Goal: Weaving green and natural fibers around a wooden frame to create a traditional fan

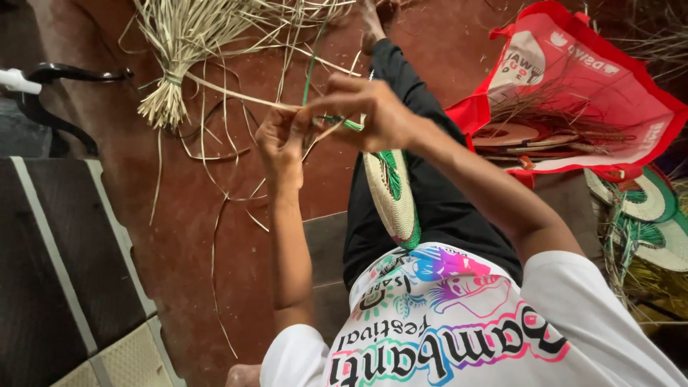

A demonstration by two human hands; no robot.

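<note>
A round woven disc point(393, 193) of pale straw with a green pattern stands on edge on my lap, against my black trousers. Both hands are raised just above its top edge. My left hand point(282, 143) pinches a long pale straw strand point(236, 95) that runs off to the upper left. My right hand point(373, 115) is closed over the same strand and over a green strand point(345, 124) that comes off the disc's rim. The two hands almost touch.
A tied bundle of dry straw point(172, 79) and loose strands lie on the red-brown floor ahead. At the right, a red bag point(631, 100) holds woven discs, and more green-and-white discs point(645, 211) lie beside it. A dark panel with pale stripes point(64, 272) is at the left.
</note>
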